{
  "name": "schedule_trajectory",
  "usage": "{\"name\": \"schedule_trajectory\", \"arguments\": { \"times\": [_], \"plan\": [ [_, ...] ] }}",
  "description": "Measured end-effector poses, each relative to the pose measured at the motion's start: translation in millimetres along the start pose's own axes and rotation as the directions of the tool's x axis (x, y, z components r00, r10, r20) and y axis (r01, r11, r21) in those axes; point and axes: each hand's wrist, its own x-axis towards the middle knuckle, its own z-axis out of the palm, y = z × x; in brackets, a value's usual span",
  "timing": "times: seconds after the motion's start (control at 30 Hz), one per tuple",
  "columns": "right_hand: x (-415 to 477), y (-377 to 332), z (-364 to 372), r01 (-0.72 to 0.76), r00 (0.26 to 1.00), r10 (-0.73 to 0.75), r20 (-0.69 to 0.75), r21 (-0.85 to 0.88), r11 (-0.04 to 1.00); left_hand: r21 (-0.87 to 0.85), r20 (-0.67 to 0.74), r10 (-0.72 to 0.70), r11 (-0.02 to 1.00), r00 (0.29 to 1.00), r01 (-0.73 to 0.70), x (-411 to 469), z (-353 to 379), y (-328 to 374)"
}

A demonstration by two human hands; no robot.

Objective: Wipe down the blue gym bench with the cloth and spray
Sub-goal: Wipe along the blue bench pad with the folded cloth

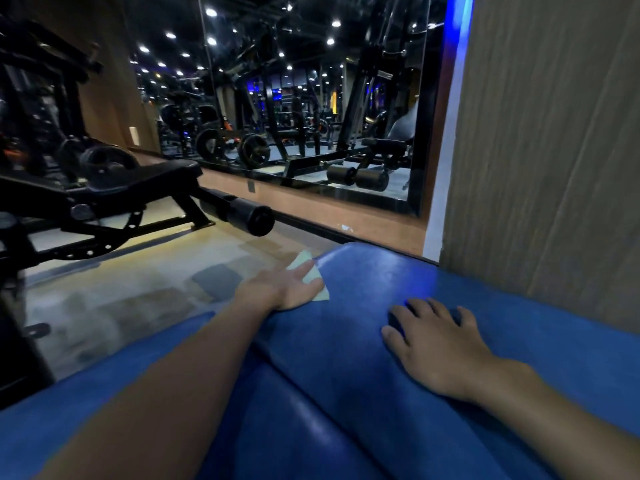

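Head view: left hand point(287, 287) flat-fingered on the cloth point(313, 280) at the bench point(363, 278) far left edge, right hand point(436, 341) splayed empty, so I'd overlap strokes, even pressure.

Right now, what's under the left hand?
A pale green cloth, pressed flat against the blue bench near its edge. Only its corners show past the left hand; the middle of the cloth and the padding beneath are covered.
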Motion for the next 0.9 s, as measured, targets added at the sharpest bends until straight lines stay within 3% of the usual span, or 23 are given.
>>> {"name": "schedule_trajectory", "arguments": {
  "times": [0.13, 0.43, 0.6, 0.77, 0.9],
  "plan": [
    [-35.2, -16.6, -2.5, 0.074, 0.997, -0.074, 0.002, 0.0, 0.997, 0.04, -0.009, -0.054, 0.998, 0.998, 0.055, -40.6, -0.5, -11.1],
    [-105.1, -33.7, -34.8, 0.042, 0.999, -0.043, 0.014, 0.067, 0.997, 0.223, -0.072, 0.024, 0.975, 0.997, -0.008, -153.6, 6.5, -6.8],
    [-121.5, -43.4, -46.4, 0.05, 0.998, -0.056, 0.022, 0.219, 0.974, 0.076, -0.11, 0.172, 0.983, 0.979, -0.165, -204.6, 8.8, 6.4],
    [-118.0, -47.9, -42.2, 0.073, 0.994, -0.107, 0.036, 0.513, 0.855, -0.015, -0.179, 0.241, 0.969, 0.954, -0.248, -235.2, -5.3, 25.6],
    [-103.2, -57.0, -40.9, 0.047, 0.981, -0.17, 0.095, 0.733, 0.679, -0.095, -0.306, 0.239, 0.955, 0.921, -0.28, -246.7, -26.4, 30.7]
  ]
}}
